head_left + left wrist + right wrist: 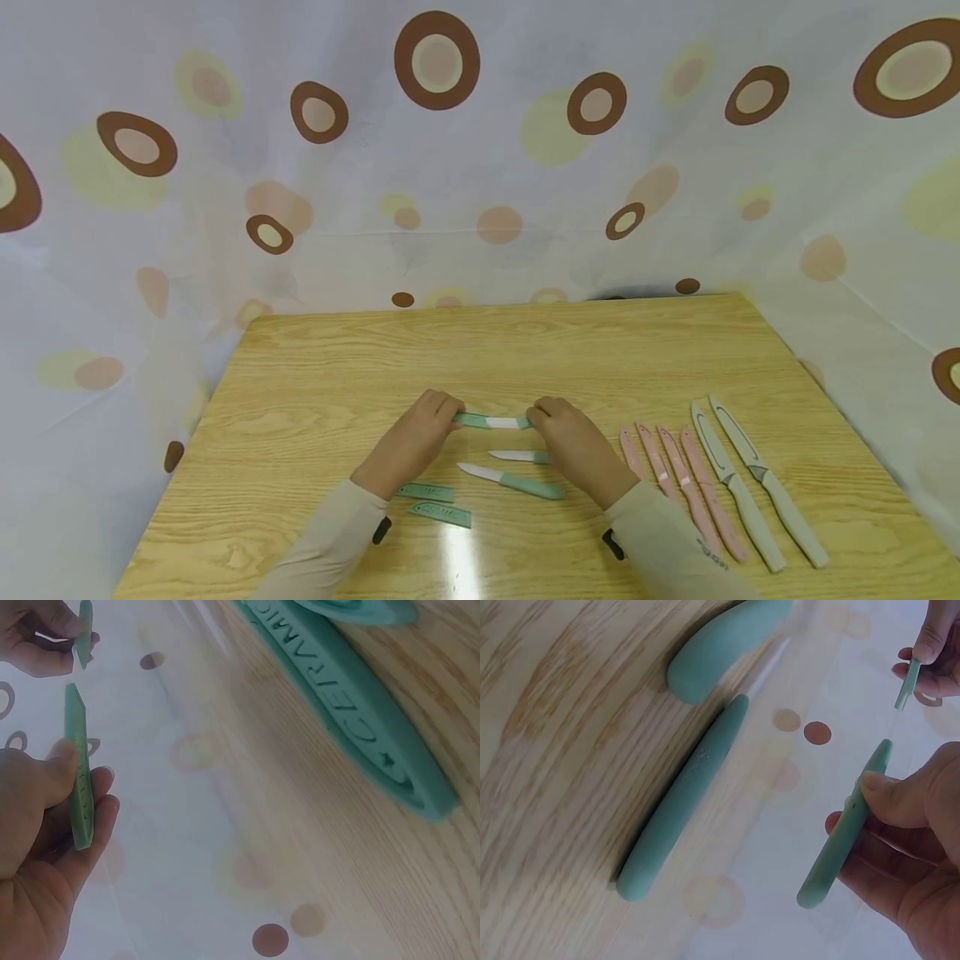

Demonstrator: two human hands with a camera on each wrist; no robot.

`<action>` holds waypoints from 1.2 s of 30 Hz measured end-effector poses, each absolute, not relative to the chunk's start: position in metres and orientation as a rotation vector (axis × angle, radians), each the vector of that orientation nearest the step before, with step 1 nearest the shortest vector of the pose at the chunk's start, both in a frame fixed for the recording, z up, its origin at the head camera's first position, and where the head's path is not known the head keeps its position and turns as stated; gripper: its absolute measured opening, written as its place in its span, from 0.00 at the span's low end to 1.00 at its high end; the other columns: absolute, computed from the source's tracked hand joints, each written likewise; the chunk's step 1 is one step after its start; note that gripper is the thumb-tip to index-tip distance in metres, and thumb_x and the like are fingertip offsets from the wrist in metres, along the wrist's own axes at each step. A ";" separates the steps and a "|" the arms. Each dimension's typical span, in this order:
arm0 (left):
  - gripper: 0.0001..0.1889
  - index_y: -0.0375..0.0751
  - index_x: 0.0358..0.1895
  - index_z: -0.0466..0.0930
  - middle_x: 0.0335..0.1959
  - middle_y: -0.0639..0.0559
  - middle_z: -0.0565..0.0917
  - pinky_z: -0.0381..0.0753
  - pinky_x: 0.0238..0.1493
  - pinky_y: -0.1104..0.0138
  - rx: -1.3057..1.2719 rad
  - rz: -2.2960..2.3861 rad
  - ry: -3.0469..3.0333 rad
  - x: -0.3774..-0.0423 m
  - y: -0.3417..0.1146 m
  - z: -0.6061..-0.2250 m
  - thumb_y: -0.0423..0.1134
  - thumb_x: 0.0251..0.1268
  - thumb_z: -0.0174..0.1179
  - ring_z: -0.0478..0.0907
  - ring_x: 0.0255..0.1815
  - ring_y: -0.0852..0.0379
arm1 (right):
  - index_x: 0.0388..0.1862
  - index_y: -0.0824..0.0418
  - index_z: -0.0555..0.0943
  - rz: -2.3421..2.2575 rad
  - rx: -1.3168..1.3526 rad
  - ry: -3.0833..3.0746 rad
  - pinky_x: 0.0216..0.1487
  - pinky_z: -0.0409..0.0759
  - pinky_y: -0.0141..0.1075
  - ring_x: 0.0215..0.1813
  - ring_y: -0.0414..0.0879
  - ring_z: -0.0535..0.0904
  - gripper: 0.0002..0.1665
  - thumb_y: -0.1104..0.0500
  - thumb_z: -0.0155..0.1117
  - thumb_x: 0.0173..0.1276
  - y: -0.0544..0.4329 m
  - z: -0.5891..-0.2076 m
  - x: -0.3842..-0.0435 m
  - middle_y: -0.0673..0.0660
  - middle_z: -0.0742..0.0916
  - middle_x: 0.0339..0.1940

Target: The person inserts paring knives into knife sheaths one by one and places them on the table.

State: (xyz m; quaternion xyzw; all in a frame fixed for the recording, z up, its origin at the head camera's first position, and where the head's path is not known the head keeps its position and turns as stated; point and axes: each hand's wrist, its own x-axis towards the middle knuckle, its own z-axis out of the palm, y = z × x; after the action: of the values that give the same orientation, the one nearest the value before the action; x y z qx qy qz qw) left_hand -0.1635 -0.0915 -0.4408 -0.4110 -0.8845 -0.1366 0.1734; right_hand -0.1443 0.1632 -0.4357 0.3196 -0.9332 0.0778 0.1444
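My left hand point(422, 433) pinches a green blade sheath point(79, 769) between thumb and fingers. In my right hand point(573, 442) is the green handle of a ceramic knife point(844, 829), gripped by thumb and fingers. Its white blade point(502, 422) shows between the hands; how far the tip sits inside the sheath I cannot tell. Below them on the table lie two bare green-handled knives, a nearer one point(531, 485) and a farther one point(517, 456) partly behind my right hand. Two more green sheaths, an upper one point(429, 492) and a lower one point(442, 512), lie beside my left forearm.
Right of my right arm, several pink sheathed knives point(693, 487) lie side by side. Two larger pale-green sheathed knives point(750, 508) lie beyond them. The wooden table point(337, 358) meets a patterned curtain point(360, 258) at its back edge.
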 end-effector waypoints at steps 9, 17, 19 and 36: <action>0.09 0.35 0.46 0.74 0.43 0.48 0.80 0.79 0.47 0.70 -1.168 -0.385 -2.519 -0.162 -0.084 -0.438 0.34 0.68 0.57 0.76 0.45 0.55 | 0.41 0.70 0.82 0.216 0.916 -2.670 0.44 0.84 0.35 0.43 0.53 0.83 0.15 0.76 0.70 0.53 0.154 -0.432 -0.143 0.62 0.84 0.41; 0.09 0.35 0.46 0.74 0.43 0.49 0.79 0.79 0.47 0.72 -1.177 -0.374 -2.499 -0.162 -0.078 -0.441 0.35 0.68 0.57 0.76 0.44 0.56 | 0.39 0.70 0.82 0.223 0.936 -2.657 0.41 0.84 0.33 0.40 0.52 0.83 0.14 0.76 0.71 0.53 0.145 -0.432 -0.142 0.62 0.84 0.40; 0.08 0.35 0.45 0.74 0.42 0.49 0.79 0.79 0.46 0.72 -1.180 -0.380 -2.494 -0.162 -0.077 -0.442 0.35 0.68 0.57 0.76 0.43 0.57 | 0.39 0.70 0.81 0.220 0.939 -2.658 0.41 0.84 0.33 0.39 0.52 0.83 0.14 0.76 0.71 0.53 0.145 -0.432 -0.142 0.62 0.84 0.40; 0.09 0.35 0.45 0.74 0.41 0.49 0.79 0.79 0.44 0.73 -1.170 -0.379 -2.485 -0.161 -0.077 -0.444 0.35 0.67 0.58 0.76 0.42 0.57 | 0.38 0.70 0.82 0.239 0.935 -2.665 0.40 0.84 0.34 0.38 0.51 0.83 0.14 0.75 0.72 0.51 0.145 -0.435 -0.143 0.62 0.84 0.39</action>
State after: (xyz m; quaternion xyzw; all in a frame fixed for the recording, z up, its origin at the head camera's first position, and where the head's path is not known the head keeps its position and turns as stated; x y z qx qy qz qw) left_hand -0.1609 -0.0766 -0.4445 -0.4149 -0.8810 -0.1344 0.1835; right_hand -0.1434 0.1445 -0.4348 0.3260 -0.9292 0.0835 0.1529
